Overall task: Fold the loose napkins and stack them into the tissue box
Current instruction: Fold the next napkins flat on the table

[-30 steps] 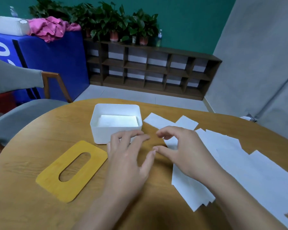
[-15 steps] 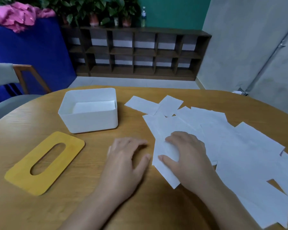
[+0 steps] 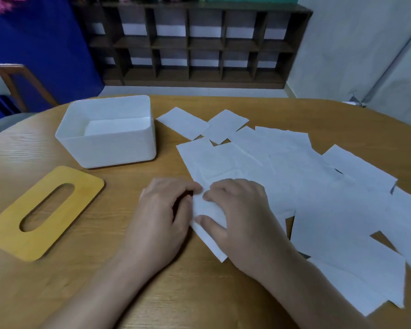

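Note:
The white tissue box (image 3: 109, 150) stands open at the left of the wooden table, with a folded napkin (image 3: 119, 125) lying flat inside. Several loose white napkins (image 3: 323, 200) overlap across the right half of the table. My right hand (image 3: 240, 219) rests on the nearest napkin (image 3: 205, 210) at the pile's left edge and pinches it between thumb and fingers. My left hand (image 3: 164, 214) lies right beside it, its fingers curled onto that napkin's left edge. Both hands hide part of the napkin.
The yellow box lid (image 3: 86, 188) with an oval slot lies flat on the table, left of my hands and in front of the box. A chair (image 3: 7, 77) stands beyond the table's left edge. A dark shelf unit (image 3: 199, 43) lines the far wall.
My right hand has drawn a napkin out of the pile toward me. My left hand has moved right and curled onto its edge. The view has tilted down and to the right.

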A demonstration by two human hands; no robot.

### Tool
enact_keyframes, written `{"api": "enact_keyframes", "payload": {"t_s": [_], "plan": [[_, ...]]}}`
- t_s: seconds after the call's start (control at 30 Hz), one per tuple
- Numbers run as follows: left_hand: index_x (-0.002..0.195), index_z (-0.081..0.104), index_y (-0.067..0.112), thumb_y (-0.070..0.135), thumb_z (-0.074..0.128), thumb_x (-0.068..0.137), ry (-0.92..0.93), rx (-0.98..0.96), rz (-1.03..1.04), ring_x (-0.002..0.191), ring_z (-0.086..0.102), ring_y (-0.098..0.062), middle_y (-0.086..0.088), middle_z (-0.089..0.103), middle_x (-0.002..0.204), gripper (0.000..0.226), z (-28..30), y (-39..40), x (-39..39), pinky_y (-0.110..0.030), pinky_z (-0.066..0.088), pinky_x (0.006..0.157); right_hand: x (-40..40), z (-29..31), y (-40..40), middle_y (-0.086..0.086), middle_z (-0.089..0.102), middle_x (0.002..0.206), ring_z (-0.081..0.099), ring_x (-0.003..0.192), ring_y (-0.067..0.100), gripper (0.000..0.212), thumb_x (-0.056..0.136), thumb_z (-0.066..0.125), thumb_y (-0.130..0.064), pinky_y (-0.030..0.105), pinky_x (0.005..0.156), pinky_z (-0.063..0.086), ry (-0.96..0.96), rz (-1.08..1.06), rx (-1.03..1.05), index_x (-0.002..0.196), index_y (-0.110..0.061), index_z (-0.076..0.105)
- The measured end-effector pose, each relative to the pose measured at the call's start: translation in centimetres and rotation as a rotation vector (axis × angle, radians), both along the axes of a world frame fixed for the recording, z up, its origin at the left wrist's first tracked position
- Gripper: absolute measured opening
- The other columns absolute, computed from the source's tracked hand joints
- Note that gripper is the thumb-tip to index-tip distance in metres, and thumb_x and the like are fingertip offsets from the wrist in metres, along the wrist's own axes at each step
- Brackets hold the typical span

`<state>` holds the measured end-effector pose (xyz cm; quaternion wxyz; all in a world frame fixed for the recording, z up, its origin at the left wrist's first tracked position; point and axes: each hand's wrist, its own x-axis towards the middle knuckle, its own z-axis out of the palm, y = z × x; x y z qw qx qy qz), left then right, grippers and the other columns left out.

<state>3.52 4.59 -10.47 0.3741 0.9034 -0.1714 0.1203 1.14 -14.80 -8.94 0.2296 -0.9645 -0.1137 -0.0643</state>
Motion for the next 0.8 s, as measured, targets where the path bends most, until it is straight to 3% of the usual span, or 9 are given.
{"api": "enact_keyframes", "payload": {"t_s": [0.13,0.23,0.37,0.47,0.63,0.8], "plan": [[0.119,0.079,0.033,0.003,0.064,0.103,0.032,-0.034,0.044,0.125,0.056,0.003,0.027,0.072,0.116,0.037,0.2,0.3,0.1,-0.007,0.037,0.103,-0.3,0.2,0.4,-0.019,0.063,0.14,0.048,0.135,0.005,0.051,0.099,0.062,-0.064,0.024,0.118,0.019,0.007,0.048,0.035,0.14,-0.035,0.067],[0.12,0.078,0.034,0.006,0.063,0.104,0.062,-0.025,0.047,0.127,0.054,0.003,0.026,0.071,0.119,0.036,0.3,0.5,0.0,-0.002,0.033,0.101,-0.2,0.5,-0.3,-0.022,0.057,0.143,0.042,0.137,0.002,0.058,0.096,0.069,-0.067,0.022,0.117,0.017,-0.005,0.006,0.044,0.145,-0.037,0.063],[0.123,0.077,0.033,0.016,0.065,0.105,0.076,0.01,0.032,0.129,0.052,0.002,0.028,0.07,0.12,0.028,0.3,0.6,-0.3,-0.004,0.033,0.104,-0.5,0.7,-0.8,-0.021,0.059,0.127,0.044,0.122,0.002,0.048,0.093,0.072,-0.064,0.024,0.109,0.031,-0.025,-0.05,0.005,0.13,-0.034,0.068],[0.123,0.077,0.033,0.021,0.066,0.106,0.072,0.015,0.029,0.127,0.052,0.002,0.029,0.069,0.118,0.024,0.2,0.6,-0.3,-0.014,0.038,0.107,-0.7,0.6,-0.8,-0.021,0.061,0.116,0.051,0.112,0.005,0.031,0.096,0.072,-0.053,0.026,0.098,0.043,-0.054,-0.058,0.0,0.117,-0.031,0.071],[0.121,0.078,0.033,0.02,0.068,0.105,0.059,0.003,0.023,0.125,0.054,0.001,0.029,0.07,0.115,0.023,0.2,0.5,-0.4,-0.028,0.045,0.108,-0.6,0.5,-0.7,-0.018,0.065,0.102,0.056,0.099,0.008,0.006,0.097,0.075,-0.031,0.031,0.089,0.05,-0.123,-0.051,0.017,0.101,-0.028,0.073],[0.129,0.075,0.034,0.015,0.069,0.103,0.058,-0.027,-0.002,0.13,0.054,0.0,0.028,0.07,0.123,0.032,0.4,0.7,-0.4,-0.03,0.045,0.111,-0.5,0.8,-1.0,-0.017,0.07,0.096,0.064,0.095,0.008,0.007,0.099,0.076,-0.023,0.041,0.089,0.054,-0.17,-0.062,0.133,0.093,-0.026,0.074]]}}
